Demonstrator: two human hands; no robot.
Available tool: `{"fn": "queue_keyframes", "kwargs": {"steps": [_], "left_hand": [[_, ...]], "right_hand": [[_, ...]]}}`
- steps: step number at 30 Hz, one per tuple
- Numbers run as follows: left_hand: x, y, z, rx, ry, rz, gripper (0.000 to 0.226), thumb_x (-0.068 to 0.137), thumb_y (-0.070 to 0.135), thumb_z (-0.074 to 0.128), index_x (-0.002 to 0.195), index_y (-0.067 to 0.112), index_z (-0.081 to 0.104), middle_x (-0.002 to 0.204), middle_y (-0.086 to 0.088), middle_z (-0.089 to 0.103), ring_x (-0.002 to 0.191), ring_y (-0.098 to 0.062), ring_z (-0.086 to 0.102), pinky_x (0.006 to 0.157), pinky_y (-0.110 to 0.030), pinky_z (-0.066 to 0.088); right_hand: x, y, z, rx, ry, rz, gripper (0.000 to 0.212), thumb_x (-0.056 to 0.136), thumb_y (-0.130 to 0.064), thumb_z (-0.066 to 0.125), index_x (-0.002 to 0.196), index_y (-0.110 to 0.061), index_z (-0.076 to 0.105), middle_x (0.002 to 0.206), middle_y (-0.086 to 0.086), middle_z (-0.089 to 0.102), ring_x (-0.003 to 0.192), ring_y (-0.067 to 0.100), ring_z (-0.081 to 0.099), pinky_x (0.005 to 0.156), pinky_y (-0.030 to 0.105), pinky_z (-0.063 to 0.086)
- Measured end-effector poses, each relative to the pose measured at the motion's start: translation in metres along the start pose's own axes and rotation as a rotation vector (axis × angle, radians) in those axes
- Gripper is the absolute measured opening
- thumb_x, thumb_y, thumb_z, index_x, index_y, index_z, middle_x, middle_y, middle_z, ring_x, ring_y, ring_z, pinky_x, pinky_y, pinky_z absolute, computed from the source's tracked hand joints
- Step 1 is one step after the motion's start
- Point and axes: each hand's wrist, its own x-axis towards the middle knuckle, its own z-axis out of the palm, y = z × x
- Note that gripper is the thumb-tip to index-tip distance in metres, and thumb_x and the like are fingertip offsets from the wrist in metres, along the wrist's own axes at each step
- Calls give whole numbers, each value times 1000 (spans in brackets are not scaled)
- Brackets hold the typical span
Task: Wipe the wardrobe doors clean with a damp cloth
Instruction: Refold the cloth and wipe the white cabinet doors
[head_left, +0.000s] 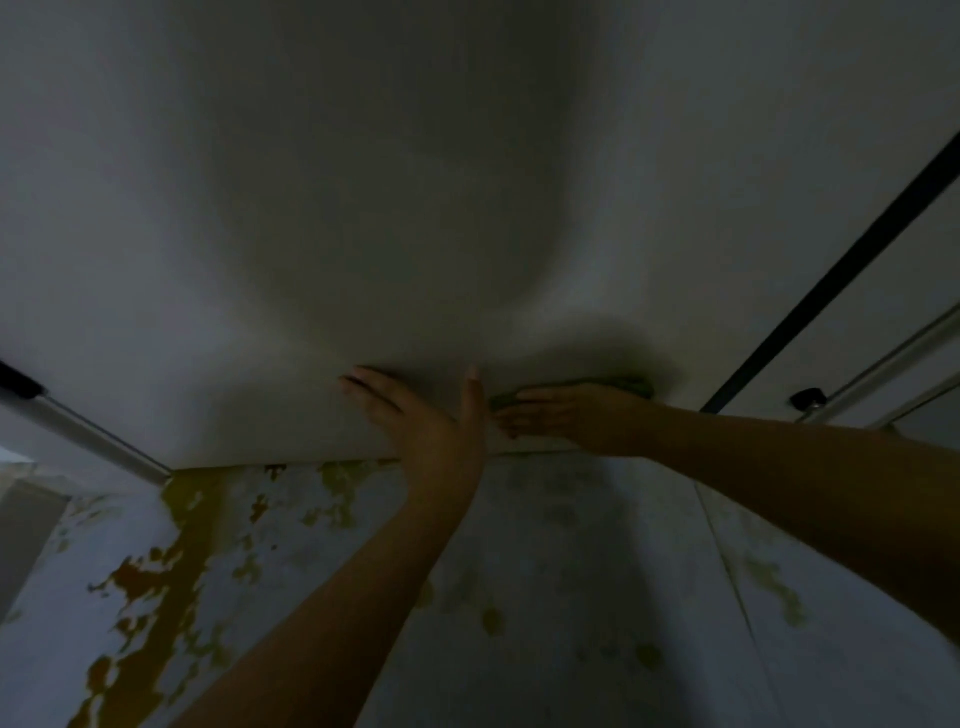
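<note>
While the head view is dim and blurred, a pale wardrobe door (467, 182) is seen filling most of it, with its bottom edge just above a patterned floor (571, 597). Low on that door, a green cloth (626, 385) is pressed flat under the right hand (566, 415), whose fingers are laid out straight over it rather than curled round it. Just beside it, the left hand (415, 415) is spread wide and rested bare against the panel, holding nothing. A dark vertical strip (831, 270) is seen to the right, probably the edge of the next door, and a light rail (98, 431) at the lower left.

The lowest band of the door is judged to be the part in hand. Even palm pressure should be kept, overlapping strokes run along the bottom edge, and the door steadied by the bare hand so that it is not pushed about.
</note>
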Motion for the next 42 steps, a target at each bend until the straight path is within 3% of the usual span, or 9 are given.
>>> {"fn": "queue_keyframes", "kwargs": {"steps": [2, 5, 9, 14, 20, 26, 32, 35, 42], "left_hand": [[0, 4, 1, -15, -23, -11, 114, 82, 51, 60, 145, 0, -21, 154, -16, -26, 145, -24, -16, 113, -23, -5], [2, 8, -1, -36, -23, -20, 114, 83, 48, 62, 145, -4, -19, 153, -20, -25, 145, -26, -15, 110, -20, -7], [2, 13, -7, -24, -37, 11, 113, 81, 53, 57, 145, -2, -19, 154, -17, -25, 145, -24, -14, 116, -27, -3], [-2, 14, -11, 23, -30, 138, 111, 82, 54, 55, 146, 6, -22, 154, -10, -30, 145, -16, -13, 115, -24, -1], [-4, 14, -23, 218, -10, 544, 93, 90, 41, 56, 151, 11, -8, 156, -12, -22, 146, -19, -13, 117, -23, 2], [14, 48, -37, 560, -43, 1041, 81, 85, 37, 56, 148, 6, 14, 154, -20, 0, 145, -36, -4, 117, -53, 8], [44, 133, -32, 738, -15, 1607, 66, 88, 26, 56, 143, 5, 26, 148, -17, 16, 145, -19, -14, 118, -45, -3], [44, 155, -17, 765, -82, 1738, 64, 90, 22, 56, 144, 3, 27, 148, -16, 18, 146, -18, -10, 118, -45, -1], [30, 160, 20, 773, -182, 1816, 64, 87, 17, 57, 143, 0, 31, 152, -15, 23, 145, -27, 15, 119, -40, 1]], "right_hand": [[-22, 13, -14, -4, 53, 50, 66, 89, -21, 25, 150, -6, 6, 155, 3, 19, 146, 18, -2, 119, 32, 3], [-55, 32, -26, -248, 290, 272, 64, 97, -23, 27, 151, -16, -6, 159, 2, -13, 146, 18, -9, 119, 35, -6], [-46, 14, -26, -299, 370, 547, 74, 91, -28, 47, 153, -20, 6, 160, -1, -6, 147, 18, -4, 119, 38, -3], [9, 6, -29, -282, 442, 526, 56, 98, -21, 28, 152, -18, 10, 155, -1, 19, 144, 20, 8, 119, 38, -2], [22, 12, -36, -191, 603, 606, 52, 100, -22, 34, 150, -18, 21, 160, -1, -1, 147, 15, 2, 120, 36, 1], [-14, 24, -49, -51, 724, 1049, 61, 101, -34, 40, 152, -20, 9, 160, 1, 1, 147, 22, -1, 119, 42, -1], [43, 24, -57, 48, 971, 1351, 55, 103, -36, 27, 152, -26, 6, 159, -8, -9, 147, 18, -6, 118, 42, -3], [35, 10, -34, 95, 1034, 1419, 53, 103, -37, 25, 152, -28, 4, 159, -10, -6, 147, 16, -4, 119, 41, 0], [42, -42, 3, 706, 1149, 2102, 58, 101, -50, 8, 148, -25, -16, 155, -14, -20, 145, 18, -14, 119, 36, -8]]}}
